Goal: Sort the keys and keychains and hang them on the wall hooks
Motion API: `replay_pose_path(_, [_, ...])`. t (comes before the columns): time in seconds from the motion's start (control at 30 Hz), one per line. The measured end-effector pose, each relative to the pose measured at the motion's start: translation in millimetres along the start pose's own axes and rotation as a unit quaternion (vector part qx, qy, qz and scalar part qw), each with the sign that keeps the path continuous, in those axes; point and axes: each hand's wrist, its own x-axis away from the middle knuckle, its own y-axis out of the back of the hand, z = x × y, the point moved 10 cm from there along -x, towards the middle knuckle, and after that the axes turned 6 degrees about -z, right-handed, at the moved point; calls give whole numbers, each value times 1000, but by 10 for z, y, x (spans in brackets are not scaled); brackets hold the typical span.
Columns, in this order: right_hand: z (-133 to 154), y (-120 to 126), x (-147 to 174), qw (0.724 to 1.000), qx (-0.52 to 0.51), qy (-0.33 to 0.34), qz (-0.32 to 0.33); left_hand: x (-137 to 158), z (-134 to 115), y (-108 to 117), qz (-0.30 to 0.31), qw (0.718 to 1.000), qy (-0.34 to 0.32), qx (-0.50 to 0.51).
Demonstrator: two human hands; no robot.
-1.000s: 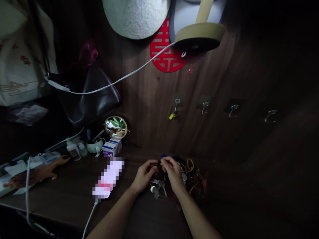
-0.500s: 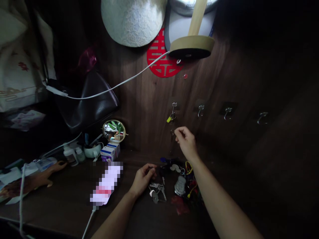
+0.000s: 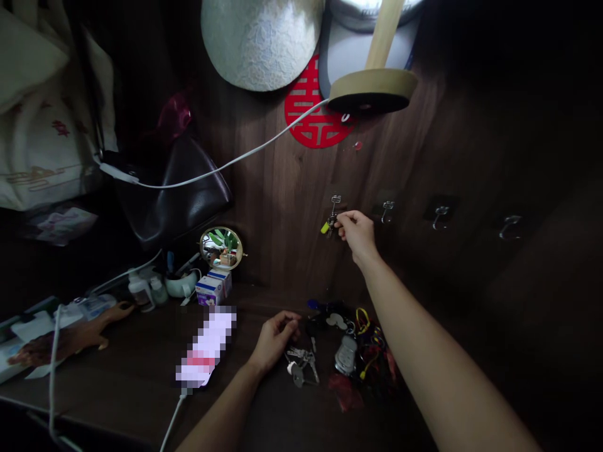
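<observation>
My right hand (image 3: 357, 235) is raised to the wall with thumb and fingers pinched on a small key (image 3: 335, 221). The key is against the leftmost metal hook (image 3: 336, 202), where a yellow-green tag (image 3: 325, 227) hangs among other keys. My left hand (image 3: 274, 340) lies low on the desk, its fingers curled together; whatever they may hold is hidden. Just right of it rests a bunch of silver keys (image 3: 304, 361). Beyond that is a pile of keyrings with a grey metal fob (image 3: 346, 355), a yellow loop (image 3: 362, 321) and a red piece (image 3: 345, 390).
Further hooks (image 3: 440, 218) line the wall to the right. A lamp (image 3: 372, 88) with a white cable (image 3: 254, 150) juts out above. On the left are a dark bag (image 3: 183, 188), a round mirror (image 3: 220, 248), small boxes (image 3: 211, 289) and a blurred-out phone (image 3: 207, 348) on the desk (image 3: 127, 370).
My right hand has risen with the key from below the leftmost hook up to it. My left hand stays beside the silver keys. The whole view has shifted slightly.
</observation>
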Motion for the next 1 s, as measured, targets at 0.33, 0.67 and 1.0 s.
replay_pose_path(0.33, [-166, 12, 43, 999, 11, -31, -4, 0, -21, 1, 0, 1000, 2, 1])
replay_pose_path(0.67, [-415, 98, 427, 998, 6, -44, 40, -7, 14, 27, -6, 1000, 1, 5])
replay_pose_path(1.0, [-1030, 214, 1325, 985, 40, -96, 134, -19, 19, 54, -13, 1000, -4, 9])
